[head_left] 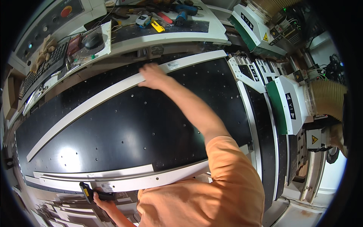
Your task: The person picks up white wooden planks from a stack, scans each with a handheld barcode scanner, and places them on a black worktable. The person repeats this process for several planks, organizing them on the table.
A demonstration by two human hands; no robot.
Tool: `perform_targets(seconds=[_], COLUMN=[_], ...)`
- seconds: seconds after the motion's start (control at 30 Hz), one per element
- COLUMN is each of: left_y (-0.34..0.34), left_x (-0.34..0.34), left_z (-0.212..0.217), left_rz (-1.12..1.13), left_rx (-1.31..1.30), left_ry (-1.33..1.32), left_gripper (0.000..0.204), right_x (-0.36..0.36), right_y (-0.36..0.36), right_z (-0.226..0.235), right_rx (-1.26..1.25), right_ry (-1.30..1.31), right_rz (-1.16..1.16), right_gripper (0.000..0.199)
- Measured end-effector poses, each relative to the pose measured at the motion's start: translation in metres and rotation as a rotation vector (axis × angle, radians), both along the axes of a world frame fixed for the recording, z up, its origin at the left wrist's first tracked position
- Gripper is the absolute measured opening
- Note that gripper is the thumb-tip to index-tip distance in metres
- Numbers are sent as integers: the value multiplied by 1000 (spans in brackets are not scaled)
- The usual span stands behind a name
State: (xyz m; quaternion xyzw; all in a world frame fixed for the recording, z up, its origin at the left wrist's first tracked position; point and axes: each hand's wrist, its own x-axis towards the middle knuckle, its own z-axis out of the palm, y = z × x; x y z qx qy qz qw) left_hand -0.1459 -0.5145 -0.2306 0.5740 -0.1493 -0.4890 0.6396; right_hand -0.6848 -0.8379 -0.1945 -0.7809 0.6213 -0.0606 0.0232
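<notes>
A long, narrow white panel strip (102,97) lies across the black table (151,125), bowed by the lens, with a small printed label near its right part. My right hand (153,76) reaches far over the table and grips this strip across its width, fingers on both its edges. Down at the near edge, my left hand (101,200) is closed round a black pistol-shaped handheld scanner (86,192) with a yellow patch. The scanner is right by more white strips (136,183) lying along the table's near edge; one carries a small label.
Beyond the table a bench holds a tape measure (143,21), a yellow cutter (157,25), a blue power tool (182,16), a mouse (92,40) and a keyboard (56,56). Machine heads with hoses (327,94) stand at right. Stacked white offcuts (72,212) lie lower left.
</notes>
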Motion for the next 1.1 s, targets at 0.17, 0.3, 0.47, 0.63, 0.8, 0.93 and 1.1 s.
perform_targets(seconds=[0.17,0.3,0.47,0.63,0.8,0.93,1.1], left_y=[-2,-2,0,-1,-2,-5,-11], left_x=[-1,0,3,4,-15,-30,-37], left_z=[6,5,7,2,6,25,42], left_rz=[-28,-31,-75,-55,104,21,-47], left_rx=[37,62,20,82,-24,-19,30], left_ry=[-2,-12,-46,50,-195,-121,-108], left_gripper=[44,45,44,44,33,33,43], right_x=[49,40,-18,-73,-63,-37,-20], right_y=[-49,-79,-96,-86,-81,-59,-57], right_z=[-26,-32,-27,-43,-30,-35,-42], right_rx=[-278,-267,-316,-317,-343,-567,-220], right_ry=[-160,-166,-163,-57,-23,74,-54], right_rz=[215,128,-38,-84,-98,-439,-639], right_gripper=[54,49,45,43,49,45,52])
